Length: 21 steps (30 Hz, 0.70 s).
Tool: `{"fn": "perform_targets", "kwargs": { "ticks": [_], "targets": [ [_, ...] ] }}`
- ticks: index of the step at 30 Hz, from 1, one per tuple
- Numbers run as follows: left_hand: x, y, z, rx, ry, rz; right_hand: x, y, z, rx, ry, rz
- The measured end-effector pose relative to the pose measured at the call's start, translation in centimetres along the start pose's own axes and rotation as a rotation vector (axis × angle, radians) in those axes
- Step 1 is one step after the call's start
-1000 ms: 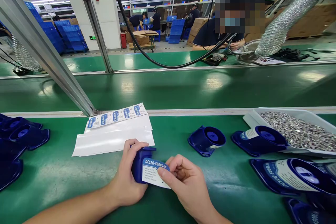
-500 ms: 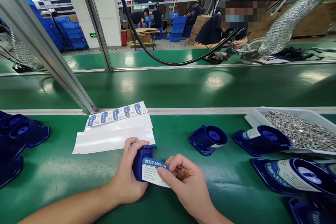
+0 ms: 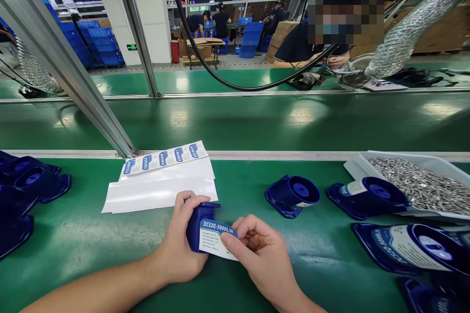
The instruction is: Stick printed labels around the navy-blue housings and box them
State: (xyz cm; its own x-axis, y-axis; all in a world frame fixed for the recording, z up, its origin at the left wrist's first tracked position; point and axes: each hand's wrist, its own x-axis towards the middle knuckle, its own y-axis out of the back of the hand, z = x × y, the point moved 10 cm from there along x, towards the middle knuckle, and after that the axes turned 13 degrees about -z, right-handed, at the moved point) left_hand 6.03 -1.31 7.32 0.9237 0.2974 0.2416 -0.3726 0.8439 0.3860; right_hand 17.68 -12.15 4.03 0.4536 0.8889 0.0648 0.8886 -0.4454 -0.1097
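My left hand [image 3: 179,249] grips a dark blue plastic housing [image 3: 198,222] held just above the green bench. My right hand [image 3: 260,259] presses a white and blue label [image 3: 215,240] reading DCS2Q-5000L/H against the housing's side, thumb on the label's right edge. A sheet of the same labels [image 3: 165,159] lies on blank white backing sheets [image 3: 161,190] just beyond my left hand.
More blue housings lie at the right [image 3: 293,194] [image 3: 367,198] [image 3: 404,249] and at the left edge [image 3: 33,183]. A white tray of small metal screws [image 3: 422,186] sits at the right. A slanted metal post [image 3: 66,68] rises at the left. A person [image 3: 312,44] works across the conveyor.
Almost nothing differs; my hands stay on the housing and label, with my right thumb shifting slightly along the label. The view has drifted a little.
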Motion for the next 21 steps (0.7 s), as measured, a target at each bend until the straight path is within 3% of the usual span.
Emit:
{"fn": "perform_targets", "kwargs": {
  "ticks": [21],
  "targets": [
    [-0.07, -0.09, -0.10, -0.019, -0.003, 0.000, 0.11, -0.10, 0.17, 0.000, -0.010, -0.005]
  ]
}}
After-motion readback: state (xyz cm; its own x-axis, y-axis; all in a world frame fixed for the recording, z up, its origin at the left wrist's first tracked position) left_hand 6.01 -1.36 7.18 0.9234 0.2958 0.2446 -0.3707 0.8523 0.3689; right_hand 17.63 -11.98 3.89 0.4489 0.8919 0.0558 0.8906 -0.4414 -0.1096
